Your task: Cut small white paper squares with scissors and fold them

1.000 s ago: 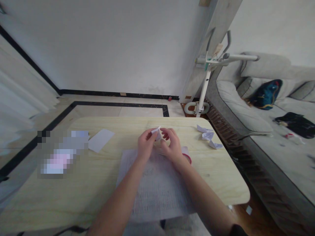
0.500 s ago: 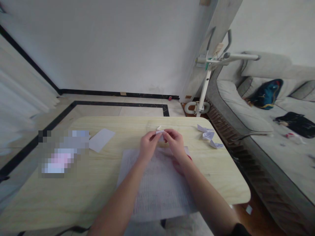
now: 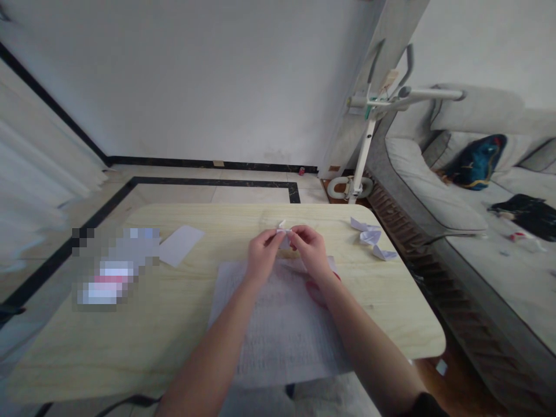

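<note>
Between my two hands is a small folded piece of white paper [image 3: 284, 238], pinched from both sides above the far edge of a printed sheet. My left hand [image 3: 263, 252] grips its left side with thumb and fingertips. On the other side my right hand [image 3: 310, 248] is closed on it the same way. The large printed sheet [image 3: 278, 330] lies flat under my forearms. Partly covered by my right forearm are the red handles of what look like scissors [image 3: 316, 293]; the rest of them is hidden.
Several folded paper pieces [image 3: 369, 237] lie at the right of the wooden table [image 3: 174, 324]. A blank white paper [image 3: 181, 245] rests at the left, beside a pixelated patch. Beyond the table stand a white exercise frame [image 3: 364, 145] and a grey sofa [image 3: 434, 185].
The view has shifted slightly. Both hands keep their pinch on the folded paper, and it shows a little more openly between the fingertips.
</note>
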The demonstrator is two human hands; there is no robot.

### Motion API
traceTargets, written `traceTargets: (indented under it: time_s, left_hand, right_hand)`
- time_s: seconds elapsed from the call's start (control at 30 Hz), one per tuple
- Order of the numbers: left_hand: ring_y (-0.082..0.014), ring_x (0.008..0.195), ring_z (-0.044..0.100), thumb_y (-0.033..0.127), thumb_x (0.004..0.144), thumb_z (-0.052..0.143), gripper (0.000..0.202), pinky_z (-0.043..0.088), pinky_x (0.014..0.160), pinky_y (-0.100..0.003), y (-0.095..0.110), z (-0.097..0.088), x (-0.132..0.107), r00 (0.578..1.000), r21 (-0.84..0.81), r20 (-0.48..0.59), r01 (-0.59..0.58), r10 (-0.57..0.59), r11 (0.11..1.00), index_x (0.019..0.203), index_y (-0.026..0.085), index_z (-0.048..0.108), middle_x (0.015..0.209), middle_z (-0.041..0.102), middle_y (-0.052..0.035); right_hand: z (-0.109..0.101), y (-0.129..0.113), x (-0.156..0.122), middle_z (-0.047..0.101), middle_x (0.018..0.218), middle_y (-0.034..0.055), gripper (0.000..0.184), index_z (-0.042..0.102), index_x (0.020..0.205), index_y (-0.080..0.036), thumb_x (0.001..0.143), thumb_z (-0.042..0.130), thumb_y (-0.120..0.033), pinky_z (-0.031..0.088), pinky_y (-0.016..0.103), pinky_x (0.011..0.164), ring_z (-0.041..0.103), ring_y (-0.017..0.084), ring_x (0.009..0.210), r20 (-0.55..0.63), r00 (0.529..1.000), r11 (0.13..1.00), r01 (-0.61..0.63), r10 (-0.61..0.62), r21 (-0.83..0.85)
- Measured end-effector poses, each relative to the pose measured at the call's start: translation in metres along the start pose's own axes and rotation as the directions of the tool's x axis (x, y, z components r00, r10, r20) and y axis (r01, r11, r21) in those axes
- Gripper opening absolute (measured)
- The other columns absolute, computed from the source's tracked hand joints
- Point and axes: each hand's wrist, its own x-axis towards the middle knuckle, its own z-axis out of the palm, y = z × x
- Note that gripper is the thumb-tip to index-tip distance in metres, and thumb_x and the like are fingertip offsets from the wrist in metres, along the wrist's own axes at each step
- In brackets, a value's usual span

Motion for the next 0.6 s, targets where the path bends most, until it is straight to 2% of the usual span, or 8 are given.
traceTargets:
  time_s: [0.6]
  left_hand:
    - [-0.016, 0.072, 0.06, 0.038, 0.079, 0.059, 0.026, 0.046, 0.065, -0.024, 0.0011, -0.0006, 0.0001, 1.0, 0.004, -0.006, 0.029, -0.029, 1.0, 0.078, 0.015, 0.072, 0.073, 0.068, -0.0026]
  right_hand:
    - [0.0005, -0.003, -0.0008, 0.054, 0.058, -0.0018, 0.02, 0.06, 0.071, -0.019, 0.076, 0.062, -0.039, 0.042, 0.024, 0.052, 0.049, 0.011, 0.053, 0.027, 1.0, 1.0, 0.007, -0.007, -0.003]
